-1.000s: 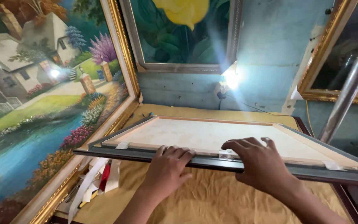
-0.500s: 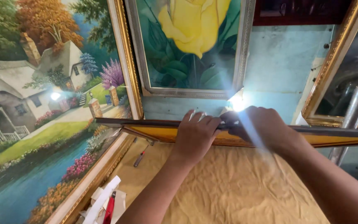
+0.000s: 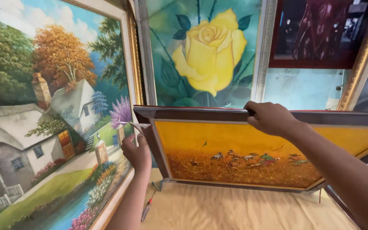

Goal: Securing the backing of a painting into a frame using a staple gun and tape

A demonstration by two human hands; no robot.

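Framed orange painting (image 3: 256, 153): stands tilted on its lower edge on the cloth-covered bench (image 3: 235, 208), long axis left to right; right hand (image 3: 271, 118) closed over its top rail, left hand (image 3: 136, 151) gripping its left upright, nearer the bench's left edge.
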